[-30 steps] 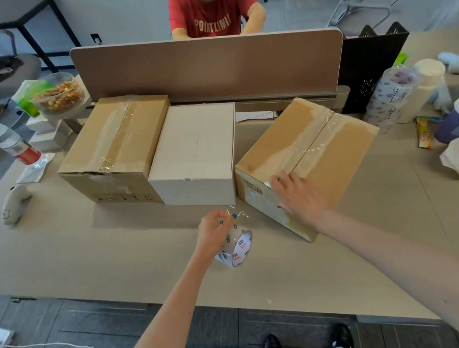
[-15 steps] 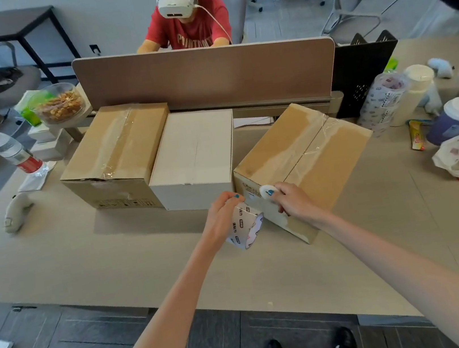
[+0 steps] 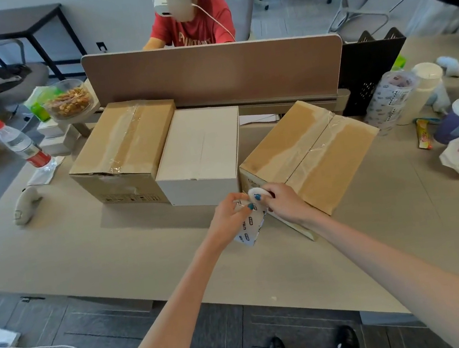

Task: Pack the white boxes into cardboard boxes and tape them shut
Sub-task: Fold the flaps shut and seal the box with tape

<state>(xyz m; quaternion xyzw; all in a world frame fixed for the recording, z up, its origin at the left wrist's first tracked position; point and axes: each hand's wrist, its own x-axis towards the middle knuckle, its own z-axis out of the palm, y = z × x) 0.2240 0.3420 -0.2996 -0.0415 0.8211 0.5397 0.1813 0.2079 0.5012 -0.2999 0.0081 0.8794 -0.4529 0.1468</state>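
Note:
Three boxes stand in a row on the desk: a taped cardboard box [image 3: 123, 148] on the left, a white box [image 3: 201, 151] in the middle and a taped cardboard box [image 3: 308, 153] turned at an angle on the right. My left hand [image 3: 227, 217] grips a roll of clear tape [image 3: 249, 227] with a printed core, just in front of the right box's near corner. My right hand [image 3: 286, 202] pinches a small white round object [image 3: 256, 193] right above the roll. Both hands touch at the corner.
A desk divider [image 3: 213, 72] runs behind the boxes, and a person in a red shirt sits beyond it. On the left are a water bottle [image 3: 23, 145], a snack bowl [image 3: 70, 100] and a controller [image 3: 26, 204]. Cups, a bag and a black rack [image 3: 370, 69] crowd the right.
My left hand raised the tape roll to the right box's near corner. My right hand left the box's side and now pinches the white object at the roll.

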